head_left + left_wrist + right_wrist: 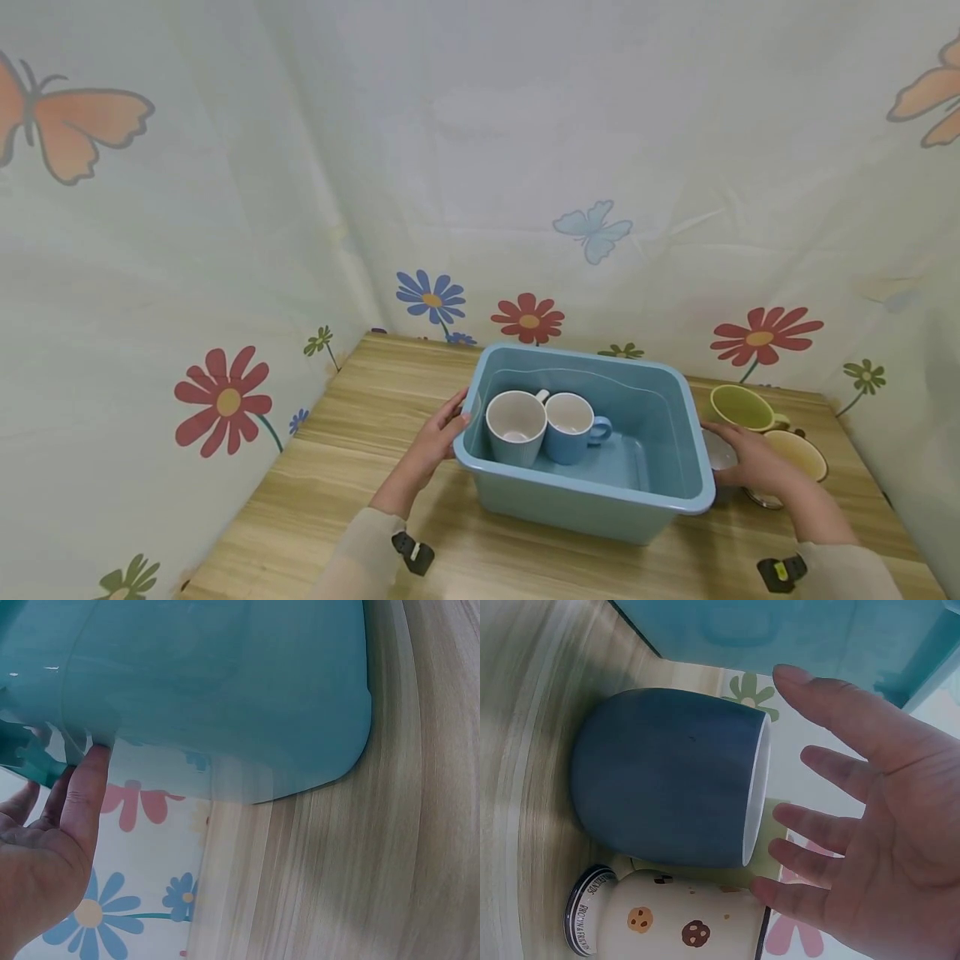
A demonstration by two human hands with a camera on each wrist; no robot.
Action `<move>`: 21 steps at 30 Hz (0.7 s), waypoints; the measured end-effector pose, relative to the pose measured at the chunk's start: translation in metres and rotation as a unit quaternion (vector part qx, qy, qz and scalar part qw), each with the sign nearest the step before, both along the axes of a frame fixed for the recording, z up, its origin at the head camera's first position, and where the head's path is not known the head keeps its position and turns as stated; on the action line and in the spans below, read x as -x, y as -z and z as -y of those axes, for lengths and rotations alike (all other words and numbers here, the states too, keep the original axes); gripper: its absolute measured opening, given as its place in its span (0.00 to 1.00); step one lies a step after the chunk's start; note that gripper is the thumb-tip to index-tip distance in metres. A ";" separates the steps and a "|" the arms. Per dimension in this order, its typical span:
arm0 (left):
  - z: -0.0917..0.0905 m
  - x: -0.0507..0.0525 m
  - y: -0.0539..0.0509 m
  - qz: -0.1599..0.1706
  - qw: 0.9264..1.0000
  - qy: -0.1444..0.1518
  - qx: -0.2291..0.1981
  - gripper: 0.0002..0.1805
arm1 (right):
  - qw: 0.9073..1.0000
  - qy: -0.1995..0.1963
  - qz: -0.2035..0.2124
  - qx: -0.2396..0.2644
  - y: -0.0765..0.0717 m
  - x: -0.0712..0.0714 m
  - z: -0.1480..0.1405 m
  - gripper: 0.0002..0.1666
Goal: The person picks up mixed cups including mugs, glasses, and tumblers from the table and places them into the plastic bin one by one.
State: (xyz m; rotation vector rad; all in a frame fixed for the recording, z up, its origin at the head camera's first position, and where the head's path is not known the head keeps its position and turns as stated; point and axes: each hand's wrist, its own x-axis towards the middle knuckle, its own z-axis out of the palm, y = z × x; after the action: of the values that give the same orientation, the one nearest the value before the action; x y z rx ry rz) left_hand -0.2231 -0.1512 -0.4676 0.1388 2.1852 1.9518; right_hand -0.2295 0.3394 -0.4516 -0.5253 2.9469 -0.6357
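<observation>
A light blue plastic tub [570,508] stands on the wooden table. Inside it, towards the left, a pale mug [517,452] is upright beside a blue mug [566,448] with its handle to the right. My left hand [429,446] holds the tub's left rim; its fingers [84,799] reach up beneath the edge in the left wrist view. To the right of the tub, my right hand [756,460] is spread over a dark blue cup [667,780] with a white inside. Its thumb and fingers lie apart around the cup's mouth, gripping nothing.
Right of the dark cup stand a green mug [738,408] and a cream cup [798,457] with cookie pictures and a lettered base. Wood-grain table [360,400] extends left of the tub. A flower-printed curtain [465,167] hangs behind and at both sides.
</observation>
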 end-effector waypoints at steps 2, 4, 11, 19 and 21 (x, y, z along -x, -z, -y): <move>0.000 0.000 0.000 -0.001 1.000 0.000 0.004 0.35 | 1.000 -0.001 0.007 0.000 0.000 0.000 0.000 0.47; 0.000 0.001 0.000 -0.001 1.000 0.000 0.006 0.35 | 1.000 0.001 0.019 -0.003 0.001 0.001 0.001 0.48; 0.000 0.001 0.001 -0.001 1.000 -0.005 0.010 0.34 | 0.999 0.012 0.043 -0.016 0.003 0.002 0.002 0.51; 0.001 0.001 0.001 -0.003 1.000 -0.005 0.009 0.34 | 0.999 0.025 0.044 -0.013 0.002 0.005 0.006 0.51; 0.001 0.001 0.001 0.001 1.000 -0.004 0.010 0.35 | 0.998 0.027 0.048 -0.016 0.001 0.006 0.007 0.51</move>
State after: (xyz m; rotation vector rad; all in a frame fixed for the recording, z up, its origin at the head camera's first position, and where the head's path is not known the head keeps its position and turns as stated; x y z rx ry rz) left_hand -0.2245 -0.1522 -0.4681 0.1269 2.2068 1.9329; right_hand -0.2352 0.3323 -0.4528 -0.4030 2.8839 -0.5989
